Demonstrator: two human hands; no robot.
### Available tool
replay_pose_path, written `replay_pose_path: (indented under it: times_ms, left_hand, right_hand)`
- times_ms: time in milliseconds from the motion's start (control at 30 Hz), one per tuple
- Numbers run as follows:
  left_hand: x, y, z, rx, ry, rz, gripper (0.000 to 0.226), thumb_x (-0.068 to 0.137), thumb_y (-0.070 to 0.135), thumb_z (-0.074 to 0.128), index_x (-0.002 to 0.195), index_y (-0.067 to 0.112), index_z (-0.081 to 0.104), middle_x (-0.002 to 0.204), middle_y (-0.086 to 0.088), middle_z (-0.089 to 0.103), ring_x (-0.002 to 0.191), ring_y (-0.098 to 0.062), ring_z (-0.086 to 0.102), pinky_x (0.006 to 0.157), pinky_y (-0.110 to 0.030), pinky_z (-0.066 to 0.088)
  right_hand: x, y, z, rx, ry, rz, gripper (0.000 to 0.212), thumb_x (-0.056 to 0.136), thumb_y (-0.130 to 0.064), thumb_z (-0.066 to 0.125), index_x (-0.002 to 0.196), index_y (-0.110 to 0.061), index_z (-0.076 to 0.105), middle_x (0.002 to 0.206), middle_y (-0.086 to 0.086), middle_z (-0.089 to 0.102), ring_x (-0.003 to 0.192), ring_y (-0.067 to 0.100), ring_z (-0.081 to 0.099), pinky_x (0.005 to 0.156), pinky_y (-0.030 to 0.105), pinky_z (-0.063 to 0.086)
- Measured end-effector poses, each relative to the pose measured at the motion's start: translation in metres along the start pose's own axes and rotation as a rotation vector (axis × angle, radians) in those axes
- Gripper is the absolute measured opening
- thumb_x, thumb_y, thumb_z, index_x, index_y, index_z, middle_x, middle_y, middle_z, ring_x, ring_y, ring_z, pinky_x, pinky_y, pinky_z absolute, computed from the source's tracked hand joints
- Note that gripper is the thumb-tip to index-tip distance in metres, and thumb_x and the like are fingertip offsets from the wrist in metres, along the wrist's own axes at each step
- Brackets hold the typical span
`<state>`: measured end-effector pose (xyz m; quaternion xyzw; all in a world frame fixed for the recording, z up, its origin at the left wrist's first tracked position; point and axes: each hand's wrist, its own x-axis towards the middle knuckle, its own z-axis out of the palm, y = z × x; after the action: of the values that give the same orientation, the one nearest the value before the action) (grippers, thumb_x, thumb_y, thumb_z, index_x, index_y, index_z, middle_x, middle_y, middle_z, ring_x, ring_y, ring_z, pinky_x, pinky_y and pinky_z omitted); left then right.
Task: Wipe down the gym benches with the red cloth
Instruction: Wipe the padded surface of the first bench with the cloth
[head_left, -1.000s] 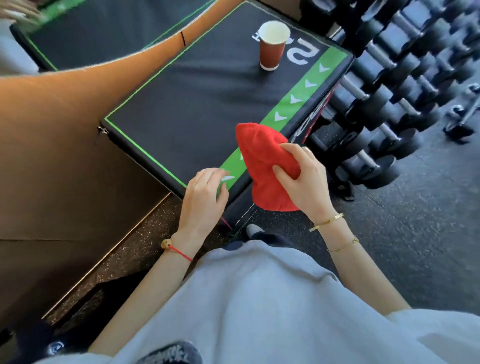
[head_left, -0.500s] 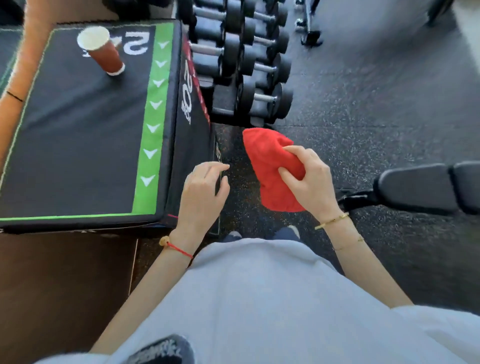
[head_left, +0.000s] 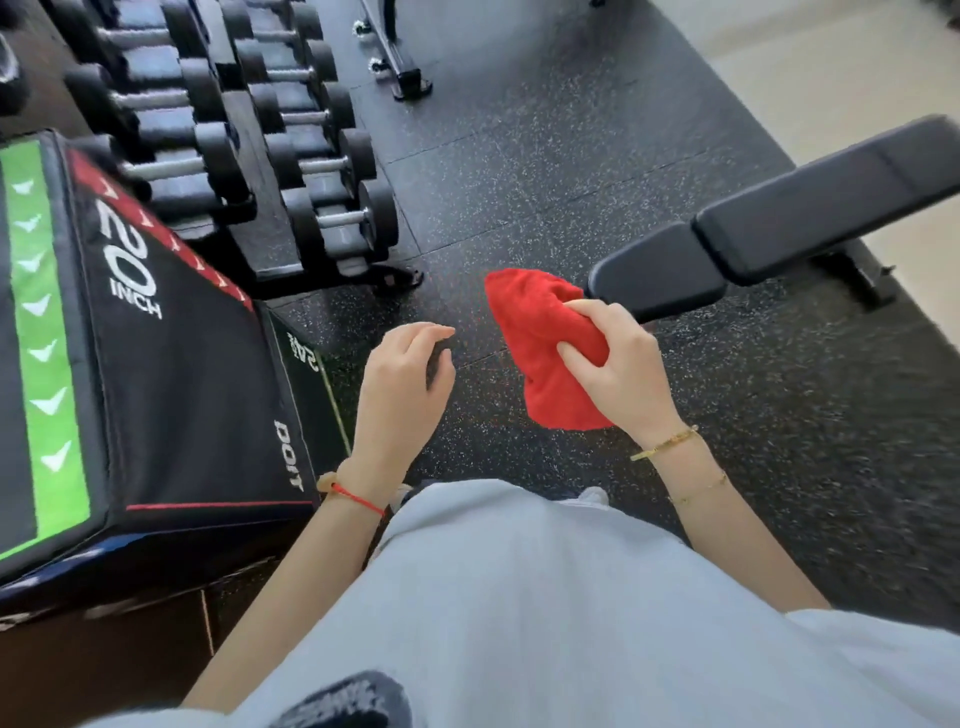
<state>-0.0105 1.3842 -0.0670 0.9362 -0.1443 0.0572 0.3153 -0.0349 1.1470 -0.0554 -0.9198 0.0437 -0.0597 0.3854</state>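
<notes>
Head camera looks down at two bare hands held over a black speckled rubber floor (head_left: 545, 156). At centre, the right hand (head_left: 618, 374) grips a bunched red cloth (head_left: 540, 343), its fingers and thumb curled around the fabric, which hangs in the air touching nothing else. Just toward 2 o'clock from the cloth, the near end of a black padded gym bench (head_left: 779, 228) stretches away toward 2 o'clock, apart from the cloth. Toward 9 o'clock of the cloth, the left hand (head_left: 400, 384) hovers with fingers loosely curled, holding nothing. At 9 o'clock stands a black soft plyo box with a green arrow stripe (head_left: 171, 374), and at 11 o'clock a rack of black dumbbells (head_left: 291, 156).
</notes>
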Motion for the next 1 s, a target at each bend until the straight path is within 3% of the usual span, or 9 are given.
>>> replay_pose_path:
  times_ms: [400,700,1000]
  left_hand:
    - [0.012,0.154,0.128,-0.053,-0.064,0.046,0.024,0.093,0.011,0.057,0.115,0.010,0.067,0.115,-0.006,0.067,0.111,-0.027,0.059,0.097,-0.045,0.048]
    - [0.049,0.199,0.173,-0.006,-0.098,0.060,0.023,0.094,0.011,0.056,0.114,0.009,0.066,0.113,-0.006,0.068,0.108,-0.026,0.059,0.096,-0.043,0.048]
    - [0.127,0.232,0.251,0.005,-0.119,0.042,0.024,0.094,0.010,0.056,0.116,0.010,0.065,0.115,-0.006,0.067,0.110,-0.027,0.059,0.096,-0.046,0.048]
  right_hand:
    - [-0.022,0.138,-0.140,-0.068,0.027,0.073,0.033,0.086,-0.022,0.064,0.119,-0.023,0.060,0.103,0.001,0.059,0.094,0.018,0.059,0.086,0.035,0.047]
    - [0.010,0.203,-0.180,-0.059,0.006,0.137,0.035,0.086,-0.024,0.064,0.121,-0.025,0.058,0.108,0.001,0.058,0.097,0.022,0.060,0.085,0.040,0.050]
    - [0.095,0.274,-0.209,-0.093,-0.046,0.133,0.036,0.086,-0.023,0.063,0.122,-0.024,0.058,0.111,0.004,0.058,0.100,0.025,0.060,0.085,0.039,0.049]
